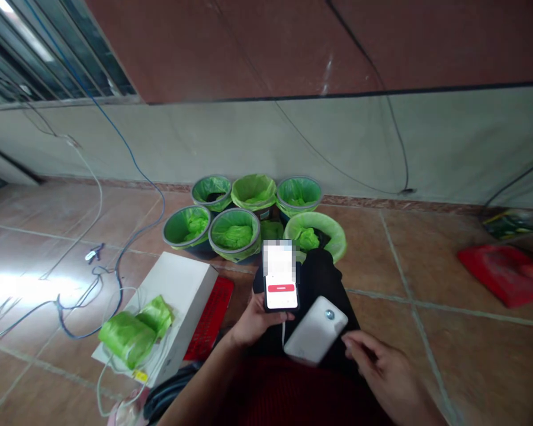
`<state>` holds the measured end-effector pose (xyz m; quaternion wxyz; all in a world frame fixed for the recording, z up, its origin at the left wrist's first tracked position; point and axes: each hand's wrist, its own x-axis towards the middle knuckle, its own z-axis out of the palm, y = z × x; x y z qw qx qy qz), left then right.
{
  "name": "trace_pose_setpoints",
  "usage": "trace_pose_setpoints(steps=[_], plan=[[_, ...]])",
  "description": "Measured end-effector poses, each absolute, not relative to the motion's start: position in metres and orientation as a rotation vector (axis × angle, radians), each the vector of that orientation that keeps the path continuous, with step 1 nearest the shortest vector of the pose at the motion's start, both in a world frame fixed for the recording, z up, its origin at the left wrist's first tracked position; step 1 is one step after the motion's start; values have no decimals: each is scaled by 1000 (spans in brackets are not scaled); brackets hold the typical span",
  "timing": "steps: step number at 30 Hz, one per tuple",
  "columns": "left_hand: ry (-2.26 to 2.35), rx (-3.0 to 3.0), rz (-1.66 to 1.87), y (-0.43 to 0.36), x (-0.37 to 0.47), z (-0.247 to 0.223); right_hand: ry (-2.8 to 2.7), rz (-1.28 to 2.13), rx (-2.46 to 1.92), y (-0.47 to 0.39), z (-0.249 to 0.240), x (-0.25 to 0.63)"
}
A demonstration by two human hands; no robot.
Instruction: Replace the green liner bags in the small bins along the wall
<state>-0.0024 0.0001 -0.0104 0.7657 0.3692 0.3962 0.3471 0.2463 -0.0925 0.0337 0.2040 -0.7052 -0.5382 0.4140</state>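
Note:
My left hand is closed round the lower part of a smartphone, held upright with its lit screen facing me. A red button shows on the screen; its upper part is blurred out. From the phone's lower end a white cable runs down to a white power bank, which lies on my lap and has a round shiny spot near its top. Just right of the power bank is my right hand, its fingers loosely bent and apart, with nothing seen in them. Whether its fingertips touch the power bank I cannot tell.
Several bins lined with green bags stand ahead by the wall. To the left, a white box carries a green bag roll, beside a red perforated item. Cables cross the floor. A red dustpan-like object lies right.

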Motion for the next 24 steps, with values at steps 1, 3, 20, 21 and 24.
trace_pose_setpoints(steps=[1,3,20,21,24], plan=[[860,807,752,0,-2,-11,-1506,1317,-1960,-100,33,247],[857,821,747,1,-1,-9,-1495,1510,-1943,-110,26,244],[818,783,791,-4,-2,-7,-1263,1473,-1865,-91,10,195],[806,773,791,-4,-3,-9,-1307,1416,-1897,-90,10,195],[780,763,791,-5,-4,-10,-1409,1321,-1951,-88,9,195]])
